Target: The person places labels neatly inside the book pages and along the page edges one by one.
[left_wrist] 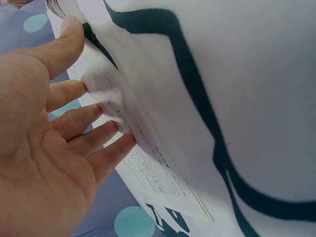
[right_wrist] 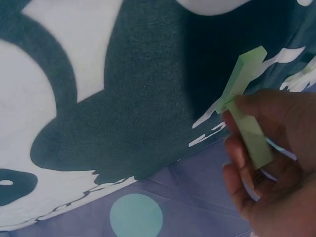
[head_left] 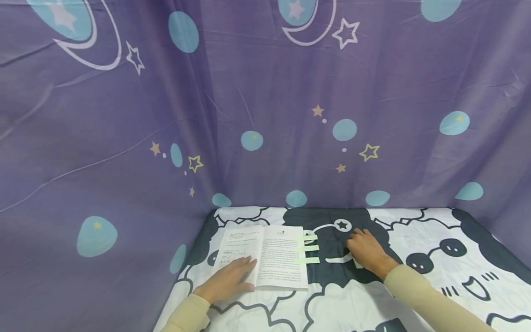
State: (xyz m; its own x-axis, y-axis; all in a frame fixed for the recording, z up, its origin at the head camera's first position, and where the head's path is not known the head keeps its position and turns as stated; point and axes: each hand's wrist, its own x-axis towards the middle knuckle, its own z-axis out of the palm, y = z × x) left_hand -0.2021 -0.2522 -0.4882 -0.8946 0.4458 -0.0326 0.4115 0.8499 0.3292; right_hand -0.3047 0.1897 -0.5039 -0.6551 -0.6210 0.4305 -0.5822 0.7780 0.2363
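An open book (head_left: 282, 263) lies on the patterned cloth, with three pale green sticky tabs (head_left: 312, 248) jutting from its right page edge. My left hand (head_left: 230, 279) rests on the lower part of the left page, its fingers spread and fairly straight in the left wrist view. Right of the book, my right hand (head_left: 367, 251) pinches a pale green sticky note strip (right_wrist: 253, 140) between thumb and fingers. One end of that strip meets a small pad of sticky notes (right_wrist: 242, 79); whether it is still stuck there I cannot tell. In the head view the hand hides most of the pad.
A black and white cartoon-print cloth (head_left: 348, 304) covers the surface under the book. Behind it and to the left hangs a purple curtain (head_left: 290, 175) with stars, moons and blue spots, close to the cloth's far edge.
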